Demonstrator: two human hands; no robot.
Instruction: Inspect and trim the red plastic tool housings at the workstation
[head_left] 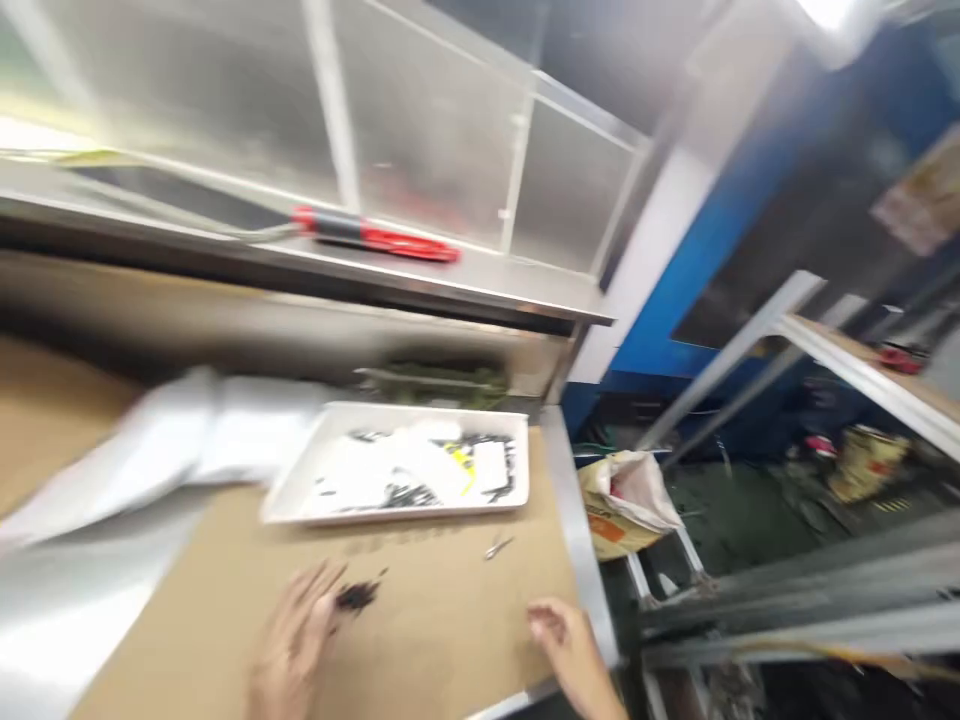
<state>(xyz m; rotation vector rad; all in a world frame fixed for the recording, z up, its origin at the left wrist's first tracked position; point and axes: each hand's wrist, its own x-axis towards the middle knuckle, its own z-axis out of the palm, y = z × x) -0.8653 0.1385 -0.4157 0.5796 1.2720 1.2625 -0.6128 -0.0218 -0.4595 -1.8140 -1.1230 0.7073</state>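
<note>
The picture is blurred by motion. My left hand (296,635) lies low on the brown cardboard tabletop (442,630), fingers spread, their tips beside a small cluster of dark parts (356,597). My right hand (566,645) rests near the table's metal right edge, fingers curled loosely, nothing seen in it. Beyond the hands stands a white tray (289,495) holding small black parts, white pieces and a bit of yellow. A small metal piece (497,547) lies between the tray and my right hand.
Silvery bags or sheets (142,450) lie at the left. A red-and-black tool (375,236) sits on the metal shelf above. A tan sack (626,505) stands beside the table on the right, with metal racks (825,350) and a blue wall behind.
</note>
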